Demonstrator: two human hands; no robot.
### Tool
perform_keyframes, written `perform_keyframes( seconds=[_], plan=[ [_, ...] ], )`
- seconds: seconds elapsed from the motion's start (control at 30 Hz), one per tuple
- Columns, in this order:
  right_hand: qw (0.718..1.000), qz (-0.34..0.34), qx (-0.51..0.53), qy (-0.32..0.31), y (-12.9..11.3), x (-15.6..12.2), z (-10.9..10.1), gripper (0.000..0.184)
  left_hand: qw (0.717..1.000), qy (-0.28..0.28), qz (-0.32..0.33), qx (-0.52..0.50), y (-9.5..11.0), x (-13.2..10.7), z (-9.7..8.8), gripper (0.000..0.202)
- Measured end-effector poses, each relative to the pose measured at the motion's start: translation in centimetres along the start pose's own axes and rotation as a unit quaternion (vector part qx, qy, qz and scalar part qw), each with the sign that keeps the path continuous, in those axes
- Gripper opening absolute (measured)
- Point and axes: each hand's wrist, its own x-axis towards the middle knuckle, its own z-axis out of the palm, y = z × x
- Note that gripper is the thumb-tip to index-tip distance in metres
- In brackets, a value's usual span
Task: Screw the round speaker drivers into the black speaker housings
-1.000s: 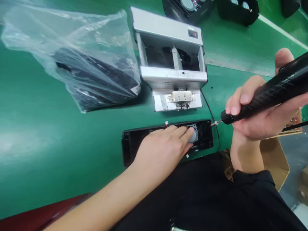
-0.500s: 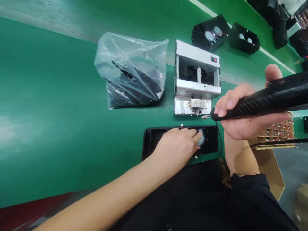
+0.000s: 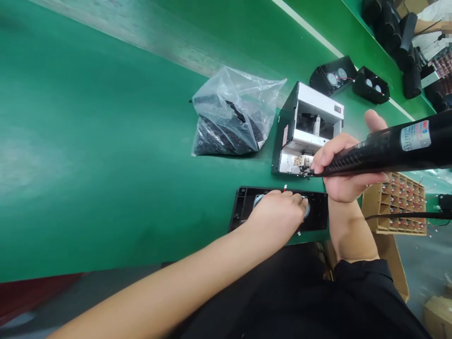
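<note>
In the head view my left hand (image 3: 277, 214) lies over a speaker driver (image 3: 307, 209) in a long black speaker housing (image 3: 320, 214), its fingers curled down. Part of a second driver (image 3: 257, 200) shows left of the hand. My fingertips are partly hidden. My right hand (image 3: 344, 174) is wrapped around a black electric screwdriver (image 3: 381, 148), pointing left. Its tip is at the front outlet of a silver and black screw feeder (image 3: 316, 98); whether it touches a screw there I cannot tell.
A clear plastic bag of small black parts (image 3: 229, 134) sits left of the feeder on the green table (image 3: 106, 141). Behind stand two black housings with drivers (image 3: 334, 77). A divided cardboard box of wired parts (image 3: 402, 205) and the screwdriver's cable (image 3: 402, 215) are at right.
My right hand has brought the screwdriver's tip to the feeder's outlet. The view has shifted, so the bag, feeder and housing appear further right. My left hand stays on the driver.
</note>
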Motion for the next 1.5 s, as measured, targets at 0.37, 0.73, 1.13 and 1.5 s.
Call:
perform_keyframes(
  seconds=[0.37, 0.73, 1.13, 1.5],
  plan=[
    [0.955, 0.014, 0.272, 0.114, -3.6, -1.9, -3.6, 0.058, 0.999, -0.035, -0.013, 0.005, -0.2, -0.1, -0.5, 0.028],
    [0.968, 0.033, 0.214, 0.130, -1.0, -7.7, -5.5, 0.069, 1.000, 0.010, 0.013, -0.011, -1.7, -1.4, 0.1, 0.033],
    [0.960, -0.004, 0.255, 0.113, 2.9, -8.0, -3.3, 0.085, 0.999, 0.030, -0.011, -0.024, -1.6, -1.6, 0.2, 0.036],
    [0.965, 0.047, 0.242, 0.089, 2.4, -8.3, -3.2, 0.080, 0.999, -0.002, -0.024, -0.041, -1.8, -1.3, -0.4, 0.036]
  ],
)
